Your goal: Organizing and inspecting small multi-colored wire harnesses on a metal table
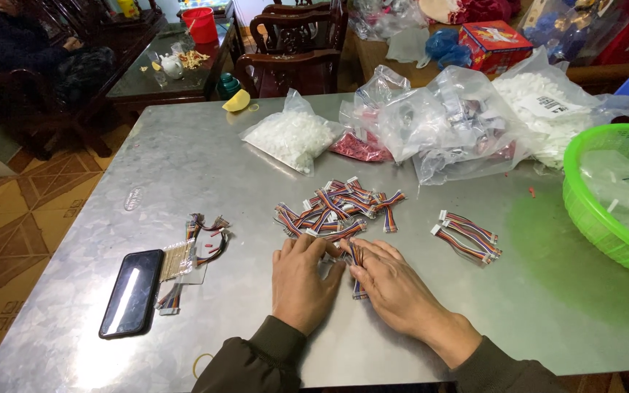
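Both my hands rest palm down on the metal table (183, 167), close together near its front edge. My left hand (301, 280) has its fingertips on the near end of a pile of short rainbow-coloured ribbon cables (336, 207) with white connectors. My right hand (394, 284) touches one such ribbon cable (358, 266) that lies between the two hands and runs under my fingers. Whether the fingers pinch it or only press on it is hidden. A smaller bunch of the same cables (467, 236) lies to the right of my right hand.
A black phone (132, 292) lies at the front left beside a few loose cables (205, 236). Clear bags of white and red parts (293, 135) fill the back of the table. A green plastic basket (584, 204) stands at the right edge. Wooden chairs (293, 44) stand behind.
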